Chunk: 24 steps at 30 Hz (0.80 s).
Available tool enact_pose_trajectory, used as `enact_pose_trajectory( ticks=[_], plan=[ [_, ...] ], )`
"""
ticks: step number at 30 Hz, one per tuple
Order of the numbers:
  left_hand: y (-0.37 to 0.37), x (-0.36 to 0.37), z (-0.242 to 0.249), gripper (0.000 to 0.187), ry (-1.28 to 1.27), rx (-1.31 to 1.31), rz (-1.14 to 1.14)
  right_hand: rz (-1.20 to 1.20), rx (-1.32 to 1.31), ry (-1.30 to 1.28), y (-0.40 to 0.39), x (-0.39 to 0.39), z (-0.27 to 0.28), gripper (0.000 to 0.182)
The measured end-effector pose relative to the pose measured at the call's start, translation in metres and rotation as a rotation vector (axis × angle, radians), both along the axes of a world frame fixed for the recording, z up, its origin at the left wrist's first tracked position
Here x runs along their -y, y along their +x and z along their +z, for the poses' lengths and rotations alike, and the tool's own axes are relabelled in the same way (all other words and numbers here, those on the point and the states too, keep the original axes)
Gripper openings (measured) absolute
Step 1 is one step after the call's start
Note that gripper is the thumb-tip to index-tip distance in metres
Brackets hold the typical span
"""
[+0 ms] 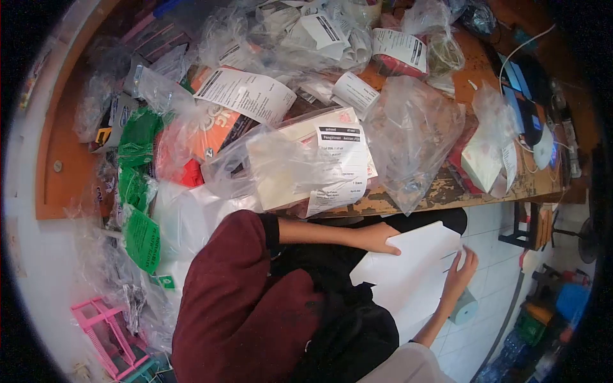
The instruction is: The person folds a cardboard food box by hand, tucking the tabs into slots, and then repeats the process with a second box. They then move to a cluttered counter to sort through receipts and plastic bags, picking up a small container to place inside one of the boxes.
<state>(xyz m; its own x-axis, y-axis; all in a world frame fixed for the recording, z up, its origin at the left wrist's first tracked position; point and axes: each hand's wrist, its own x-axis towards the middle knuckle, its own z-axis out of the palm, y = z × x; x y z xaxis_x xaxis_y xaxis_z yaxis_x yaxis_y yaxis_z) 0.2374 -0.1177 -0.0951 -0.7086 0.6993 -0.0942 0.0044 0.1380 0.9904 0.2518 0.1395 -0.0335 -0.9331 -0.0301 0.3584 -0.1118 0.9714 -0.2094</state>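
While the white sheet (415, 271) lies below the table (465, 190) edge, keep the left hand (378, 238) pinching lightly; square the opposite side with the right hand (461, 273), fingers curled (can't tell if gripping); avoid creases.

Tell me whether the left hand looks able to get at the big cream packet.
Probably yes. The left hand is just off the table, and the packet lies near that edge with nothing seen between them. The hand would likely have to leave the white sheet first.
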Motion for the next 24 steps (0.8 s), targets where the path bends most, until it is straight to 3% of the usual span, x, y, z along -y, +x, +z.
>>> enact_pose_trajectory(
  ticks=[2, 4, 5, 6, 10, 17, 21, 22, 23, 24],
  plan=[
    [-0.001, 0.001, -0.006, 0.037, 0.008, -0.026, -0.002, 0.088, 0.072, -0.412, -0.02, 0.062, 0.055, 0.02],
    [-0.003, 0.001, -0.004, 0.038, -0.033, 0.076, 0.001, 0.341, 0.254, -0.576, -0.028, 0.119, 0.096, 0.028],
    [0.002, -0.004, -0.021, 0.041, -0.018, -0.033, 0.042, 0.483, 0.41, -0.748, -0.028, 0.154, 0.12, 0.035],
    [0.004, -0.005, -0.029, 0.041, -0.018, -0.072, 0.07, 0.68, 0.451, -0.741, -0.033, 0.181, 0.126, 0.051],
    [0.01, -0.002, -0.027, 0.042, -0.016, -0.064, 0.103, 0.864, 0.631, -0.554, -0.032, 0.266, 0.124, 0.062],
    [0.01, 0.005, -0.018, 0.042, 0.032, -0.056, 0.102, 0.771, 0.427, -0.273, -0.016, 0.302, 0.11, 0.052],
    [0.011, -0.005, -0.031, 0.043, 0.051, -0.126, 0.136, 0.71, 0.288, -0.781, -0.043, 0.278, 0.146, 0.036],
    [0.013, -0.012, -0.04, 0.043, 0.073, -0.176, 0.161, 0.696, 0.161, -0.784, -0.051, 0.277, 0.151, 0.043],
    [0.012, -0.021, -0.052, 0.043, 0.09, -0.223, 0.189, 0.622, 0.113, -0.63, -0.061, 0.266, 0.148, 0.041],
    [0.012, -0.031, -0.06, 0.043, 0.105, -0.274, 0.228, 0.676, 0.082, -0.821, -0.07, 0.27, 0.172, 0.036]
  ],
)
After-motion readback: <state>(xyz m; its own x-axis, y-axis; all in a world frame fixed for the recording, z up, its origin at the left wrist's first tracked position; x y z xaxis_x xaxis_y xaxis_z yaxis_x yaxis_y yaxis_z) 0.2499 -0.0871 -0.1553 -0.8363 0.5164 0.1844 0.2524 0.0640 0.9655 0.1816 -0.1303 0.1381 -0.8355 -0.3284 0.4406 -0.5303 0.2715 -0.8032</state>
